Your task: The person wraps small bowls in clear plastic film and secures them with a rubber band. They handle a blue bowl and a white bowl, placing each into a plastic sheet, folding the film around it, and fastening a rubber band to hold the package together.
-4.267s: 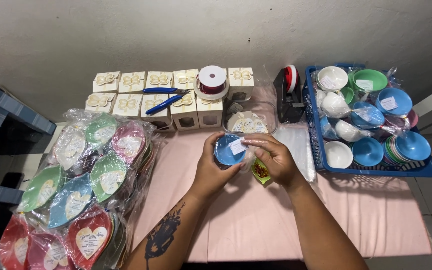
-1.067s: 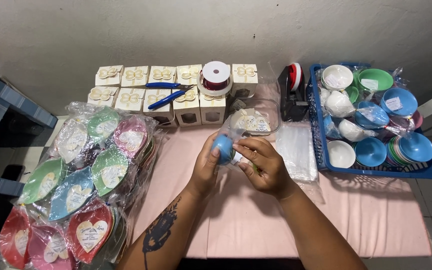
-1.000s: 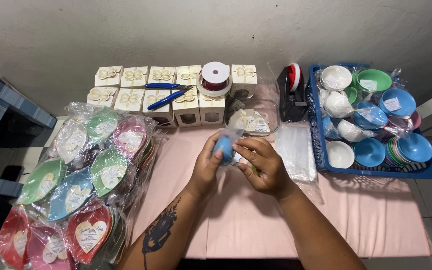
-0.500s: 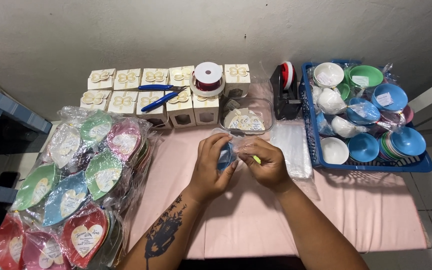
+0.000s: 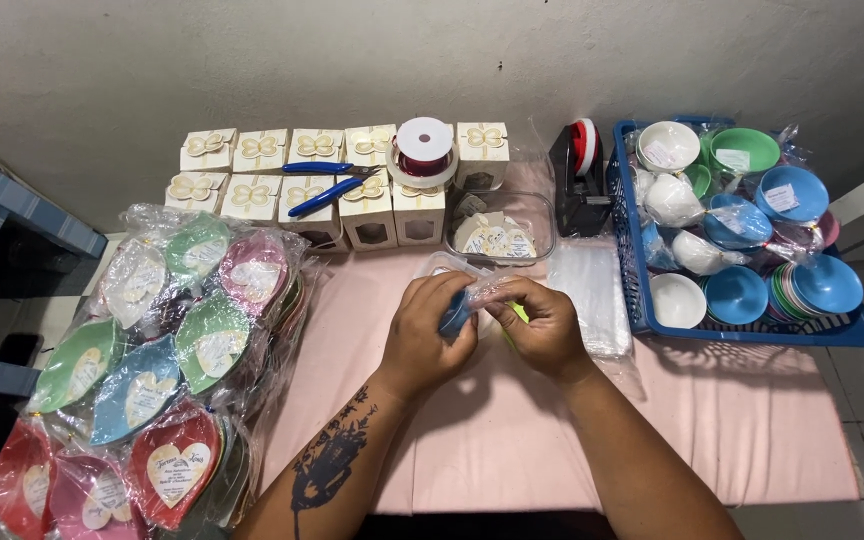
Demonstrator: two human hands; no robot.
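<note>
A low table covered with a pale pink cloth (image 5: 572,440) is set against a plain grey wall. At the far left, a heap of heart-shaped dishes in green, blue, pink and red, each wrapped in clear plastic (image 5: 142,360), is piled on the table's edge. Behind it, two rows of small cream gift boxes topped with bows (image 5: 292,185) are lined up along the wall; blue-handled pliers (image 5: 317,185) lie across them and a spool of dark red ribbon (image 5: 423,152) is stood on top. A clear plastic tub of cream paper tags (image 5: 497,230) is placed just beside the boxes.

Near the middle of the table, a small blue bowl partly covered by a clear plastic bag (image 5: 457,312) is held between both hands above the cloth. The left hand (image 5: 430,335) is curled closed around the bowl's left side, and the fingers of the right hand (image 5: 542,325) are pinched shut on the plastic at its right.

A stack of clear plastic bags (image 5: 592,295) lies to the right of the hands. Further right, a black tape dispenser (image 5: 580,180) is stood by a blue plastic basket (image 5: 752,330) filled with white, blue and green bowls.
</note>
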